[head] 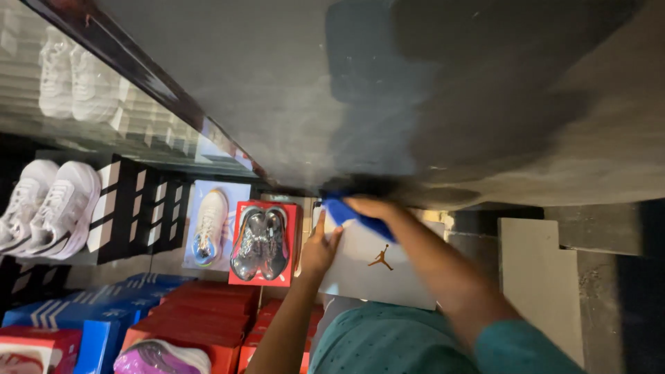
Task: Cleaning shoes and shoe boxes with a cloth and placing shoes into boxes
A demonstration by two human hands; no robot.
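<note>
A white shoe box (377,280) with a small orange emblem stands in front of me, under a dark grey surface. My left hand (320,248) grips its left edge, fingers up along the side. A blue cloth (350,213) is pressed onto the box's top edge by my right hand (373,207), which is closed over it. Both forearms reach in from the bottom, and the right one crosses in front of the box. A teal sleeve shows at the lower right.
Left of the box are a red box (287,242) showing grey shoes (260,242) and a pale blue box with a white shoe (210,225). White sneakers (52,208) sit further left. Stacked red boxes (201,305) and blue boxes (90,315) lie below, with a pink shoe (159,359).
</note>
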